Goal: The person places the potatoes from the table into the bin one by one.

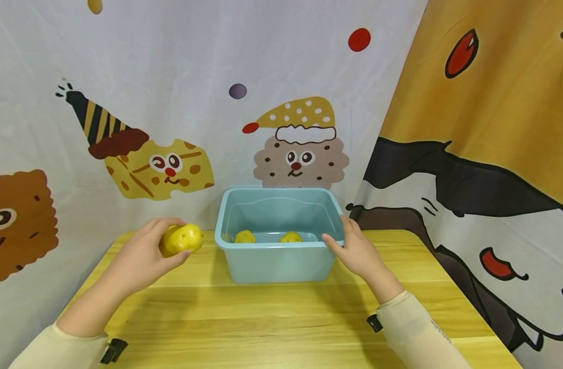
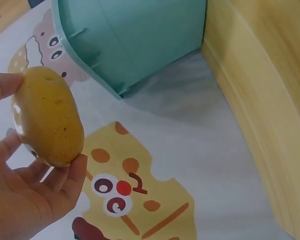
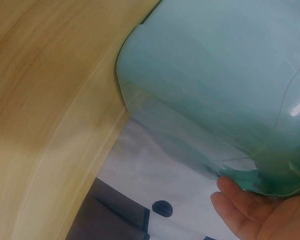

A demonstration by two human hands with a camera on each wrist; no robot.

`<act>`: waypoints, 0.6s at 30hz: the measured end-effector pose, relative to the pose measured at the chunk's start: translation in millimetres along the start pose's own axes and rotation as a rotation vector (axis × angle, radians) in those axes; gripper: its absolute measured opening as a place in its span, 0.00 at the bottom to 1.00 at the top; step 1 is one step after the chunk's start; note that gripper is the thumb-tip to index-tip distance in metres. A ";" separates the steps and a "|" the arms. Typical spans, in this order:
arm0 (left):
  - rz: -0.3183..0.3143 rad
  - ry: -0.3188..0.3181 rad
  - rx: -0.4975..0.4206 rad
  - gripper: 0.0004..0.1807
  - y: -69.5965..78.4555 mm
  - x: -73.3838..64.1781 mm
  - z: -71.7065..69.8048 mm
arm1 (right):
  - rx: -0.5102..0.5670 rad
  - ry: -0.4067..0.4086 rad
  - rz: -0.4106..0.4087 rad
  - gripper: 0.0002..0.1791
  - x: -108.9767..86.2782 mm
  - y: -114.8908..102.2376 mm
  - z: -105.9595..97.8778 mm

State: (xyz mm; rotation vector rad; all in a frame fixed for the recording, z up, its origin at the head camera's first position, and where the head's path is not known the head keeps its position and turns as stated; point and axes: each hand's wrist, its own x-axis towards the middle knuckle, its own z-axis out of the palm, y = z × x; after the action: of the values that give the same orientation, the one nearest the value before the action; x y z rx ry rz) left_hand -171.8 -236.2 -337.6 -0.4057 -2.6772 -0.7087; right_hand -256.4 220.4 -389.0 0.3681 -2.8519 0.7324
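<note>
A yellow potato point(image 1: 183, 240) is held up to the left of the bin by my left hand point(image 1: 143, 256), pinched between thumb and fingers. Its smooth, speckled skin shows in the left wrist view, where the fingertips support the lower end of the potato point(image 2: 51, 117). At the right front corner of the light blue plastic bin point(image 1: 281, 266), my right hand point(image 1: 360, 252) grips the rim. Its thumb lies over the front edge, while the fingers point(image 3: 240, 200) reach along the outside under the lip. Inside the bin lie two more potatoes, one left point(image 1: 245, 236) and one right point(image 1: 290, 237), partly hidden by the front wall.
The bin stands near the back of a wooden table point(image 1: 263, 328). Right behind the table hangs a white cloth point(image 1: 180, 61) printed with cartoon figures, and a yellow printed part point(image 1: 419, 102) continues on the right.
</note>
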 end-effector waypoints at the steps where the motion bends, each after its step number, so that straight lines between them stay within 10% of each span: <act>1: 0.005 0.003 0.000 0.32 1.3 0.6 -0.4 | -0.001 0.000 0.000 0.53 0.1 0.2 0.3; 18: 0.049 0.022 -0.006 0.30 15.7 11.0 -2.3 | -0.004 0.006 -0.001 0.53 0.5 0.9 1.3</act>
State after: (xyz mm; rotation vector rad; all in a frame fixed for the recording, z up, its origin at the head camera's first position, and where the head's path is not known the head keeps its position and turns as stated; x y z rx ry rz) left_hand -175.6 -222.3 -324.8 -0.4603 -2.6357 -0.7029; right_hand -257.2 220.5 -390.4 0.3664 -2.8473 0.7262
